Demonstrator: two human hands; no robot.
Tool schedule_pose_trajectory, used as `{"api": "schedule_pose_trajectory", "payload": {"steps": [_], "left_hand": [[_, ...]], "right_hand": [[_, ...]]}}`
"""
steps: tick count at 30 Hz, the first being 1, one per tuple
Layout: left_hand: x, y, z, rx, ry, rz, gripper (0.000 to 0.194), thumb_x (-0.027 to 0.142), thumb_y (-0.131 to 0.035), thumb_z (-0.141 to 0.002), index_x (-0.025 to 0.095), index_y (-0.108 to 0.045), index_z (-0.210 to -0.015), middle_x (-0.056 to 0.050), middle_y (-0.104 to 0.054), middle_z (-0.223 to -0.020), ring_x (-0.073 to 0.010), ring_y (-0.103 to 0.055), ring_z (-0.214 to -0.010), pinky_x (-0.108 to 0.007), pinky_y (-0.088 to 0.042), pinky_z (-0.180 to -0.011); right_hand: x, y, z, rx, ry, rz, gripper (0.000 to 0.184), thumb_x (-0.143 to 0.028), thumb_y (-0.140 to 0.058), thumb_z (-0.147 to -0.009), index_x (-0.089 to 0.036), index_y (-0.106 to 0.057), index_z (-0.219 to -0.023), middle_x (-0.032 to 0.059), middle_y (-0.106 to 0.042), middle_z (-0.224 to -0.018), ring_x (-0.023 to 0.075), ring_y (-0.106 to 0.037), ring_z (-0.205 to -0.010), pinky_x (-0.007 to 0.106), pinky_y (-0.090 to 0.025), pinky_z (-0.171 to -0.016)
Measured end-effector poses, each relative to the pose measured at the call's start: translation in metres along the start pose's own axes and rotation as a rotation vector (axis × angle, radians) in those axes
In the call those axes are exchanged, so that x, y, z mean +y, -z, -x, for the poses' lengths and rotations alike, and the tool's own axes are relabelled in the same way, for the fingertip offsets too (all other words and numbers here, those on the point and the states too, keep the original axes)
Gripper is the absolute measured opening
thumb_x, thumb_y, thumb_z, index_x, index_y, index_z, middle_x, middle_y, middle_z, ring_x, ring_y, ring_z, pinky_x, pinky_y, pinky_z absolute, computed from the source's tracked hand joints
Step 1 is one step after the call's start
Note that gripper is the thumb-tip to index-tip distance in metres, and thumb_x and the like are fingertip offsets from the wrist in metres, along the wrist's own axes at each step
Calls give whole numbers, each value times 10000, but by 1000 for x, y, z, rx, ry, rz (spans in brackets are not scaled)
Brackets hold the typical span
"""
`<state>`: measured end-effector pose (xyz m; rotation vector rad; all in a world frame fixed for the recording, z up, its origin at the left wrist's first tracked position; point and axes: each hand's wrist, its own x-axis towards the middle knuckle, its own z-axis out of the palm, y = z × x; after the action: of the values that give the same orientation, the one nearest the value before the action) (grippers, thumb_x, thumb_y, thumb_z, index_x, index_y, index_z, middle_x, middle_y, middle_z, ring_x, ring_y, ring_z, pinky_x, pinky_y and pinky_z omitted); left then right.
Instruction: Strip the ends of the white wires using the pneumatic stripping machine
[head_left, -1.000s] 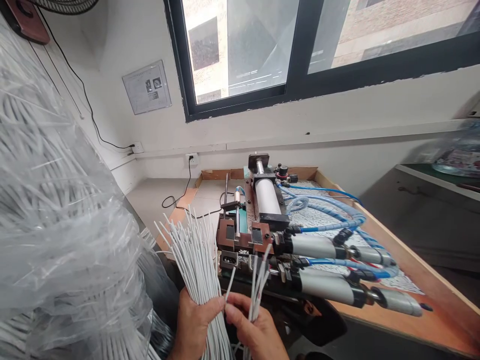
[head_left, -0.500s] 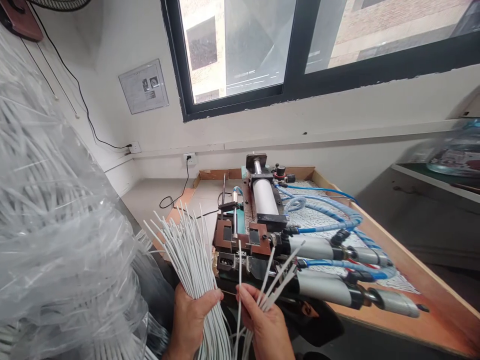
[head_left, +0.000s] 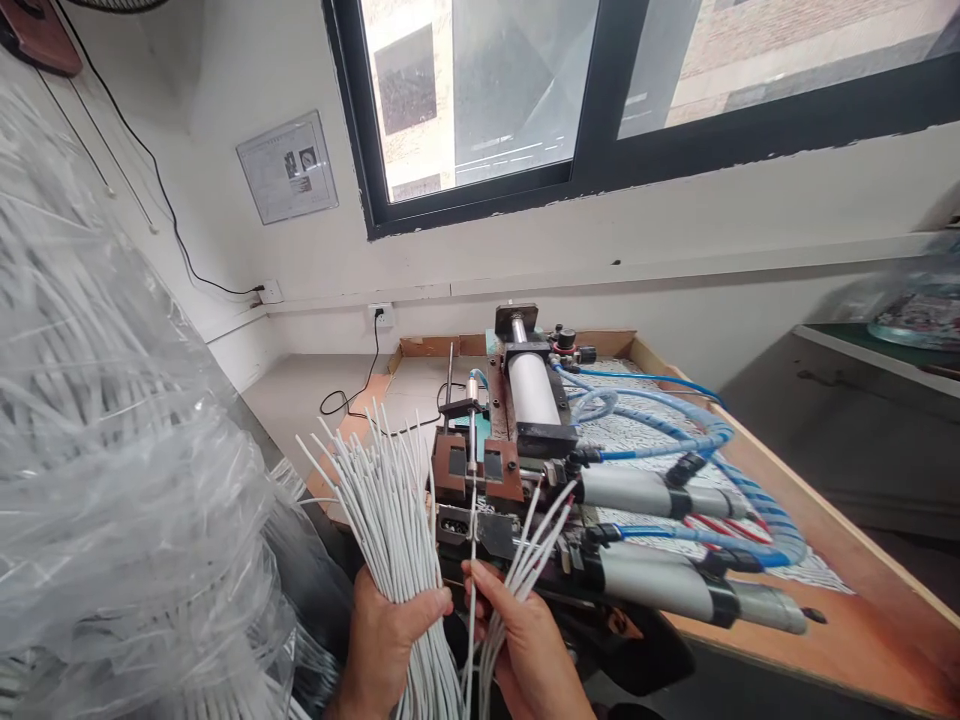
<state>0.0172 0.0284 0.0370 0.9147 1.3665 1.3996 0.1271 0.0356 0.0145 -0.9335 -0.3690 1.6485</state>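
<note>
White cable [head_left: 474,545], one, is pinched between your right hand's [head_left: 529,635] thumb and forefinger, its upper end at one machine's [head_left: 457,485] clamps; that hand also holds one small bunch [head_left: 536,555]. Your left hand [head_left: 386,635] clasps one thick bundle [head_left: 397,525]. Beyond, three large silver cylinders [head_left: 534,390] lie within one wooden tray [head_left: 885,640].

Both hands low in view, side by side, not touching.
Left hand [head_left: 391,630] closed in a grip, thumb laid across toward the right; right hand [head_left: 525,632] closed, fingertips pinched near the left thumb.
</note>
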Motion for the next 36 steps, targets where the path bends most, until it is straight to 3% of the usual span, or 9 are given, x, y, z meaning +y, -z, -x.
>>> {"api": "schedule_pose_trajectory", "payload": {"steps": [5,9,15,22,32,36], "left_hand": [[1,-2,4,-259,5,-66,91,134,-617,-538,137,-654,-621,-18,-645,-536,-190,-555,-521,-290,-441,-519],[-5,-2,6,-150,-4,-70,100,155,-672,-471,149,-636,-563,-1,-624,-505,-178,-535,-508,-276,-420,-499],[-17,11,6,-145,39,61,95,168,-689,-492,159,-617,-553,17,-601,-499,-150,-514,-507,-265,-411,-517],[-15,10,6,-83,128,229,142,153,-687,-526,155,-621,-651,16,-627,-540,-168,-582,-524,-292,-458,-541],[-9,5,4,-132,30,177,102,113,-653,-547,134,-604,-634,28,-600,-504,-125,-525,-472,-252,-429,-485],[-5,3,6,-115,5,77,113,104,-645,-497,140,-602,-596,36,-583,-480,-117,-489,-452,-241,-410,-461]], "right_hand": [[3,0,6,-153,-6,83,277,-350,-701,-585,-100,-661,-697,-39,-431,-475,78,-339,-456,222,-292,-462],[13,8,6,-83,80,130,281,-356,-710,-573,-101,-654,-678,-40,-445,-441,69,-332,-429,208,-249,-422],[26,21,6,20,106,106,300,-393,-719,-538,-130,-610,-631,-20,-524,-433,69,-388,-373,180,-252,-363],[13,10,5,94,93,-29,237,-303,-737,-544,-123,-612,-635,-26,-538,-500,46,-392,-391,151,-273,-355],[2,-2,-8,22,-44,-246,215,-250,-751,-528,-105,-598,-573,-56,-442,-456,9,-281,-364,112,-195,-307],[-1,-5,-6,19,-96,-186,210,-277,-741,-543,-115,-618,-597,-32,-494,-492,39,-367,-398,138,-274,-335]]}}
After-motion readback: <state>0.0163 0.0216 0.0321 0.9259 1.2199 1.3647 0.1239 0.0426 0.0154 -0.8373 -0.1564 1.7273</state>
